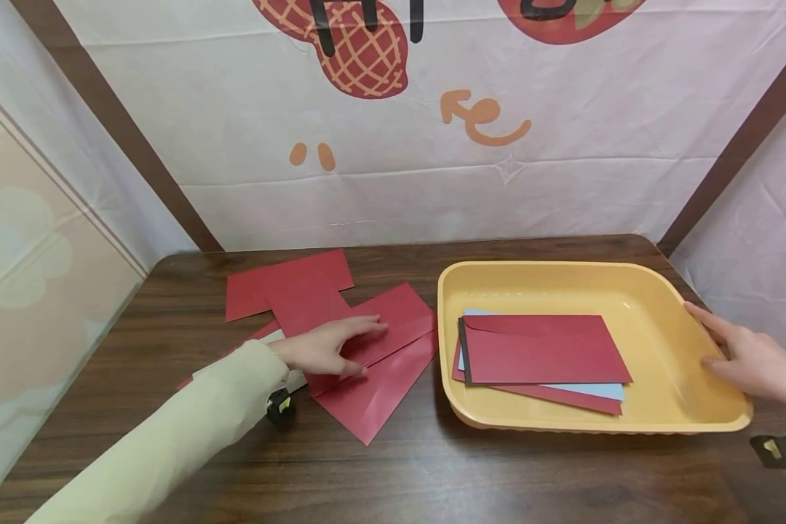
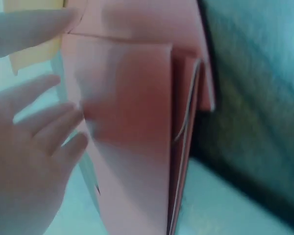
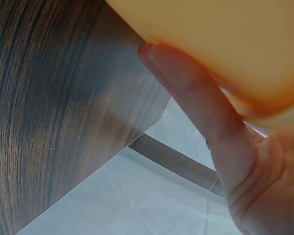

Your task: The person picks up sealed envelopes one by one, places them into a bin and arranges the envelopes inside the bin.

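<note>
My left hand (image 1: 327,348) reaches over a loose pile of red envelopes, fingers stretched out and slightly spread, the thumb low over the nearest red envelope (image 1: 373,411). In the left wrist view its fingertips overlap the edge of a red envelope (image 2: 127,122), with nothing in the grasp. My right hand (image 1: 756,360) grips the right rim of a yellow plastic tray (image 1: 681,407), and the right wrist view shows one of its digits (image 3: 186,83) along the tray's side. Inside the tray lies a stack: a red envelope (image 1: 544,349) on top, then black, light blue (image 1: 592,391) and red edges.
Further red envelopes (image 1: 252,291) lie at the back left of the dark wooden table (image 1: 393,473), overlapping each other. A white piece (image 1: 295,382) shows from under the pile. Behind the table hangs a printed white cloth (image 1: 393,196).
</note>
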The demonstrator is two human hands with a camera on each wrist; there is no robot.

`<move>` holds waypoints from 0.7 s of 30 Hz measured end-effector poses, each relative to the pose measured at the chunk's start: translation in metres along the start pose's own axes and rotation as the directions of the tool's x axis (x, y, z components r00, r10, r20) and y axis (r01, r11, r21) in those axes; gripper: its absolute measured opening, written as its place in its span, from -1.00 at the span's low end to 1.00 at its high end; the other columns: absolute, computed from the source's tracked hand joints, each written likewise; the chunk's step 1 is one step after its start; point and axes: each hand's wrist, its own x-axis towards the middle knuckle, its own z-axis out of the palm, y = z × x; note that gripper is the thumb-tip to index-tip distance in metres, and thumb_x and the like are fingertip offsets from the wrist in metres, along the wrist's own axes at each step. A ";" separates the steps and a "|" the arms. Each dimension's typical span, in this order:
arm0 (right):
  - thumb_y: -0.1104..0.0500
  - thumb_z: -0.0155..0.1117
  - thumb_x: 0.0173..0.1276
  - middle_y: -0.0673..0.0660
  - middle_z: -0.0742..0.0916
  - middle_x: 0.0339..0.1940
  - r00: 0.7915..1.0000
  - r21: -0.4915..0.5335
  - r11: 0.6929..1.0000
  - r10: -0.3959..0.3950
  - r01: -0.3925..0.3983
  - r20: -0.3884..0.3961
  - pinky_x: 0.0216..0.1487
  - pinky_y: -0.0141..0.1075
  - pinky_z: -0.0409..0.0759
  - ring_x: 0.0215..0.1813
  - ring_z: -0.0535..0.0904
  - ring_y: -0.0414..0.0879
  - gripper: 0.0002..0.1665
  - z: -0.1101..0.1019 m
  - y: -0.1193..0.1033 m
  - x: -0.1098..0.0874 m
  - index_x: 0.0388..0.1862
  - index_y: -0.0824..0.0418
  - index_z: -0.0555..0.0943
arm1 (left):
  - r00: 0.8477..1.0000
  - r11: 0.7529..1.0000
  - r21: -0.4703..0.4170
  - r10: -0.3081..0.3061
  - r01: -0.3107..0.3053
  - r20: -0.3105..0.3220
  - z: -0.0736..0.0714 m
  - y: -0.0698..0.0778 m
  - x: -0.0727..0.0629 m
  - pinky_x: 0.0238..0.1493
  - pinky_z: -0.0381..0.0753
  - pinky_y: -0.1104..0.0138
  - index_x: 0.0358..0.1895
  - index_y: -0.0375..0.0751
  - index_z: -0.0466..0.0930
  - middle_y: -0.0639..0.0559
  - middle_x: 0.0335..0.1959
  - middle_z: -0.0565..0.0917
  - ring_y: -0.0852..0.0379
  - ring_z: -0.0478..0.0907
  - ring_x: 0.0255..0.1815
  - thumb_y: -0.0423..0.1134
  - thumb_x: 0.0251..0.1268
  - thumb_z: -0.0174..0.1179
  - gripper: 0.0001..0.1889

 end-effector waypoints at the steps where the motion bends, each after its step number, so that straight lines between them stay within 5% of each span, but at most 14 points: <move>1: 0.32 0.26 0.06 0.59 0.59 -0.20 1.000 0.001 1.000 0.002 -0.002 0.001 -0.50 -0.26 0.35 -0.57 0.38 -0.07 0.01 0.000 0.000 0.000 0.44 0.50 -0.01 | 0.998 1.000 -0.007 -0.030 0.030 -0.059 0.001 0.001 0.001 0.41 0.12 -0.11 0.47 -0.17 0.14 -0.16 0.53 0.04 -0.18 -0.02 0.53 -0.13 0.24 0.23 -0.25; 3: 0.33 0.25 0.06 0.59 0.59 -0.21 1.000 0.004 1.000 0.005 -0.005 0.002 -0.51 -0.27 0.34 -0.58 0.38 -0.08 0.01 0.000 0.000 0.000 0.44 0.50 -0.02 | 0.975 0.994 0.001 -0.108 0.110 -0.196 0.003 0.003 0.002 0.42 0.10 -0.11 0.47 -0.30 0.08 -0.25 0.53 0.01 -0.22 -0.05 0.53 -0.04 0.26 0.21 -0.19; 6: 0.32 0.25 0.06 0.56 0.59 -0.23 1.000 0.004 1.000 0.007 -0.007 -0.001 -0.50 -0.28 0.34 -0.57 0.38 -0.08 0.01 0.000 0.000 0.000 0.44 0.50 -0.01 | 0.900 0.956 0.022 -0.266 0.291 -0.345 0.006 0.006 0.005 0.44 0.01 -0.13 0.46 -0.50 -0.08 -0.42 0.51 -0.11 -0.33 -0.16 0.53 0.13 0.28 0.14 -0.05; 9: 0.33 0.25 0.06 0.48 0.61 -0.30 1.000 0.011 1.000 0.008 -0.008 0.000 -0.50 -0.28 0.33 -0.57 0.37 -0.08 0.01 0.000 0.000 -0.001 0.44 0.50 -0.01 | 0.826 0.880 0.056 -0.419 0.472 -0.377 0.011 0.008 0.007 0.46 -0.14 -0.15 0.43 -0.62 -0.19 -0.54 0.48 -0.22 -0.42 -0.28 0.51 0.34 0.24 0.01 0.11; 13: 0.33 0.23 0.08 0.23 0.59 -0.47 1.000 0.017 1.000 0.007 -0.007 -0.003 -0.52 -0.31 0.30 -0.61 0.32 -0.10 0.00 0.001 0.000 -0.002 0.45 0.48 -0.02 | 0.759 0.786 0.082 -0.556 0.613 -0.340 0.018 0.008 0.006 0.43 -0.27 -0.25 0.41 -0.66 -0.25 -0.61 0.45 -0.28 -0.50 -0.35 0.48 0.53 0.13 -0.15 0.26; 15: 0.33 0.21 0.09 0.14 0.55 -0.52 1.000 0.018 1.000 0.006 -0.006 -0.006 -0.54 -0.33 0.29 -0.64 0.30 -0.12 0.00 0.002 0.000 -0.002 0.46 0.47 -0.03 | 0.745 0.766 0.088 -0.583 0.637 -0.323 0.021 0.008 0.006 0.42 -0.26 -0.26 0.42 -0.66 -0.25 -0.61 0.45 -0.27 -0.51 -0.35 0.48 0.56 0.09 -0.15 0.29; 17: 0.33 0.20 0.09 0.09 0.52 -0.56 1.000 0.022 1.000 0.008 -0.008 -0.004 -0.56 -0.34 0.28 -0.66 0.29 -0.13 0.00 0.003 0.000 -0.002 0.47 0.46 -0.03 | 0.751 0.767 0.094 -0.586 0.635 -0.303 0.023 0.007 0.007 0.43 -0.23 -0.23 0.42 -0.64 -0.26 -0.60 0.45 -0.27 -0.50 -0.34 0.48 0.54 0.08 -0.10 0.29; 21: 0.33 0.22 0.08 0.25 0.59 -0.47 1.000 0.028 0.999 0.016 -0.016 -0.002 -0.55 -0.33 0.28 -0.65 0.31 -0.12 0.01 0.001 -0.001 -0.001 0.46 0.47 -0.03 | 0.804 0.812 0.098 -0.540 0.576 -0.248 0.020 0.003 0.007 0.46 -0.19 -0.17 0.45 -0.58 -0.27 -0.52 0.48 -0.28 -0.43 -0.37 0.51 0.48 0.07 0.00 0.26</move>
